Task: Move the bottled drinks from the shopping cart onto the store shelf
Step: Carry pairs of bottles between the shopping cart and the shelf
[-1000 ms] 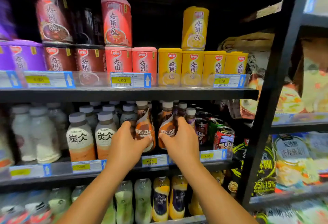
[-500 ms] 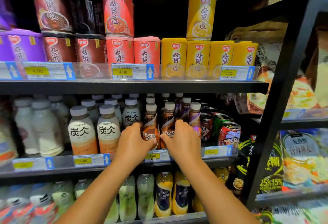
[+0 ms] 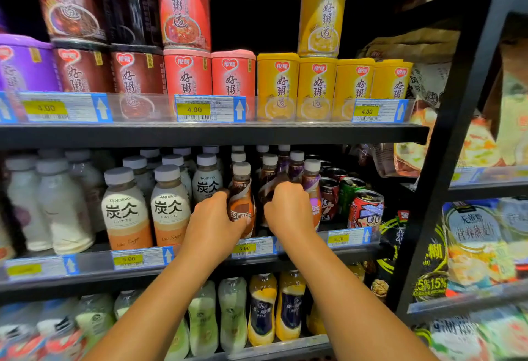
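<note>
Two brown Nescafe coffee bottles with grey caps stand at the front of the middle shelf [image 3: 94, 263]. My left hand [image 3: 213, 222] wraps the left Nescafe bottle [image 3: 241, 199] from its left side. My right hand [image 3: 288, 209] covers most of the right Nescafe bottle [image 3: 268, 173], of which only the cap and neck show. More coffee bottles stand in rows behind them. The shopping cart is out of view.
Tanbing latte bottles [image 3: 170, 206] stand left of my hands, white bottles [image 3: 63, 209] further left. Small drink cans [image 3: 365, 207] sit to the right. The shelf above holds porridge cups [image 3: 277, 86]. A black upright post [image 3: 445, 166] borders the right side. Bottles fill the lower shelf.
Both hands pushed the two Nescafe bottles deeper onto the shelf and set them upright. The camera moved closer to the shelf.
</note>
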Available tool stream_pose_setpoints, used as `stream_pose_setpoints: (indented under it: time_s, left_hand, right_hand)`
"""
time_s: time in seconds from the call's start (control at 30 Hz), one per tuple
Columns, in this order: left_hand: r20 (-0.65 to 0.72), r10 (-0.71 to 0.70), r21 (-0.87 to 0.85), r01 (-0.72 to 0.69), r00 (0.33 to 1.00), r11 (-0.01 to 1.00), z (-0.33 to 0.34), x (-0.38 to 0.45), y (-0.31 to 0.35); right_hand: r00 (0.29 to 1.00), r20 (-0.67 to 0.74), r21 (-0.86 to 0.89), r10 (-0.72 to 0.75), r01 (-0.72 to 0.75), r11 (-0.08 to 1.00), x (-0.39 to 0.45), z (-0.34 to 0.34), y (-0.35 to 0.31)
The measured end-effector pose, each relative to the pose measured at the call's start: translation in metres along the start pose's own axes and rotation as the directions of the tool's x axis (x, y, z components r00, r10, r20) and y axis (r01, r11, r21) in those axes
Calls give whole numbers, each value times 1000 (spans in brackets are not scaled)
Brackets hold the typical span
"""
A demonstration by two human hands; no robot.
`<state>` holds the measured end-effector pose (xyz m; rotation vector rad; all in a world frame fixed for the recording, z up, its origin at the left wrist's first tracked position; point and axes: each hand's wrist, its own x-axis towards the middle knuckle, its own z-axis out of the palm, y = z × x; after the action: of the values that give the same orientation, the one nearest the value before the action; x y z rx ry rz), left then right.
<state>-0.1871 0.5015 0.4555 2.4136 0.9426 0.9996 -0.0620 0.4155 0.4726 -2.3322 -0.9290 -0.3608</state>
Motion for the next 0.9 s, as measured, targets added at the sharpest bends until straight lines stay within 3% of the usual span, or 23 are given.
stream_pose_setpoints:
  time_s: [0.43, 0.73, 0.8, 0.9]
  left_hand:
    - [-12, 2, -39, -3, 1000, 999, -1, 3, -2]
    - [-11, 15, -32, -15, 1000, 999, 5, 4, -6]
    - [-8, 16, -24, -16, 1000, 1000, 6, 4, -7]
    - [9, 18, -13, -18, 1000, 1000, 7, 3, -6]
  right_hand:
    - [977, 196, -184, 87, -50, 982, 41, 13, -13]
    - [977, 195, -222, 83, -39, 974, 37, 11, -14]
    - [980, 185, -192, 68, -31, 981, 29, 6, -16]
    - [998, 56, -35, 28, -26, 999, 9, -3, -14]
